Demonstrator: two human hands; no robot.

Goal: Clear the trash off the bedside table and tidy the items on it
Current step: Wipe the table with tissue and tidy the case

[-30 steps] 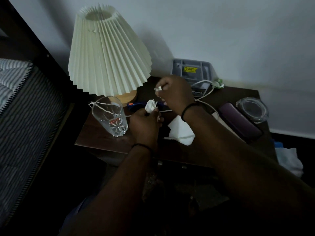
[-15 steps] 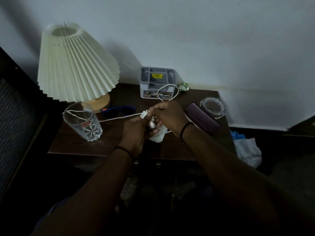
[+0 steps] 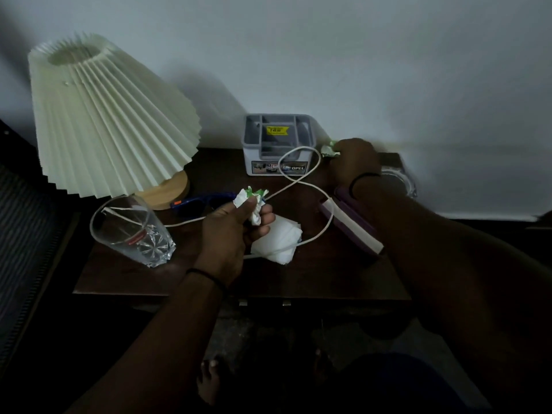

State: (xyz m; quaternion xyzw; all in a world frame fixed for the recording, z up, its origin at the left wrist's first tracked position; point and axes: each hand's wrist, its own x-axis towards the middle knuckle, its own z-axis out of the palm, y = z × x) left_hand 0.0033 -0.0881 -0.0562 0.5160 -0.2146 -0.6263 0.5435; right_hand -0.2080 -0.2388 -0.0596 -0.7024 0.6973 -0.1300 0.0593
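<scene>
Dimly lit room; the dark wooden table (image 3: 313,276) stood against a pale wall. The left hand (image 3: 230,231) hung over the middle of the table, fingers and thumb curled round a crumpled wad of white paper with green marks (image 3: 252,201), lifted clear of the surface. The right hand (image 3: 354,161) was stretched to the back right of the table, fingers closed on a second crumpled scrap, white and green (image 3: 328,149), just beside the grey organiser box (image 3: 279,144). Hands well apart, each gripping its own piece of trash

Just right of the left hand lay a folded white tissue (image 3: 282,242) on the table, with a white cable (image 3: 301,180) running under or across it; could not tell which. The cable looped up in front of the organiser box and trailed left toward the drinking glass (image 3: 134,231). The glass stood at the front left, with a pale strip inside it. Behind the glass, a lamp with a pleated cream shade (image 3: 110,121) on a wooden base. Blue sunglasses (image 3: 200,200) lay between the lamp base and the left hand

Under the right forearm lay a purple case (image 3: 352,225) with a pale edge, slanting toward the front right. A clear glass dish (image 3: 398,183) sat at the back right corner, partly hidden by the right wrist. Both wrists wore a dark band
</scene>
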